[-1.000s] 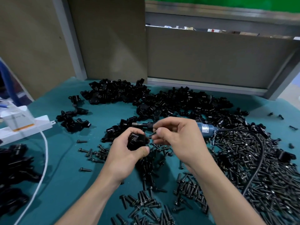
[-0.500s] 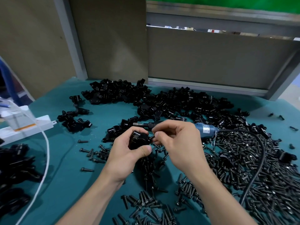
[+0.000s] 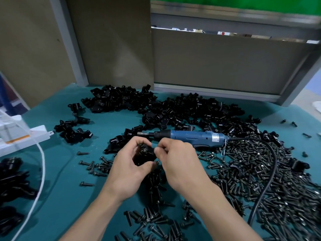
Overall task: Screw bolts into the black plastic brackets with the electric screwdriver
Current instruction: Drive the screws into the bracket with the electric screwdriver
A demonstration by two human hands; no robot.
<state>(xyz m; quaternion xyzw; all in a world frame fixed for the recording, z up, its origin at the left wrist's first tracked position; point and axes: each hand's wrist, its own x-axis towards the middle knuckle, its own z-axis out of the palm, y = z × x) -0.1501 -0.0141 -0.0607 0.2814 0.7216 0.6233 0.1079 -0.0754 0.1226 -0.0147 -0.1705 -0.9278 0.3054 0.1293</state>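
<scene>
A: Why do the small black metal bolts (image 3: 147,221) lie loose on the teal tabletop (image 3: 69,180), so near?
B: For quick reach. The left hand (image 3: 128,169) grips one black plastic bracket (image 3: 145,153); the right hand (image 3: 175,160) pinches a bolt (image 3: 157,161) at it, I think to start the thread.
A: And the blue electric screwdriver (image 3: 191,136)?
B: It lies free just behind, before the far bracket heap (image 3: 182,108).

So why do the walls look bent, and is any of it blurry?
Head view: the wide-angle lens slants the grey frame post; the green band at top right is smeared; the left hand, right hand and blue screwdriver are sharp; soft light, small glints on the black brackets.
</scene>
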